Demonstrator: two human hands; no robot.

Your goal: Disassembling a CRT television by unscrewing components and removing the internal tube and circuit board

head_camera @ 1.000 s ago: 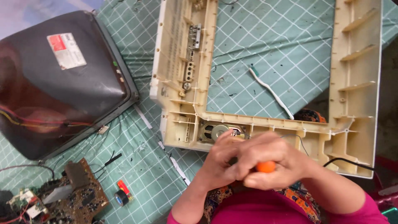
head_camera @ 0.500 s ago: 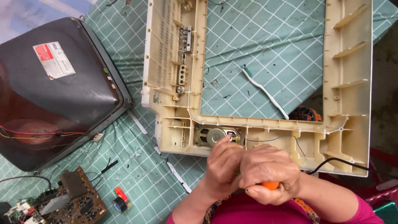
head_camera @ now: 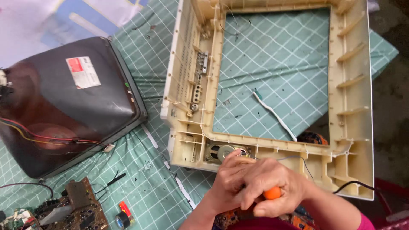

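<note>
Green grid-patterned cutting mat [head_camera: 272, 64] covers the work surface, with a cream plastic television front frame [head_camera: 351, 106] lying face down on it. Both hands meet at the frame's near edge: the right hand [head_camera: 272, 187] is closed around an orange-handled tool [head_camera: 272, 193], whose tip is hidden, and the left hand [head_camera: 228, 183] is cupped against it, fingers curled, touching the frame just beside a small round speaker [head_camera: 223, 152]. A white strip [head_camera: 275, 116] lies inside the frame opening. A dark glass picture tube [head_camera: 68, 106] rests to the left, a brown circuit board [head_camera: 64, 211] near it.
</note>
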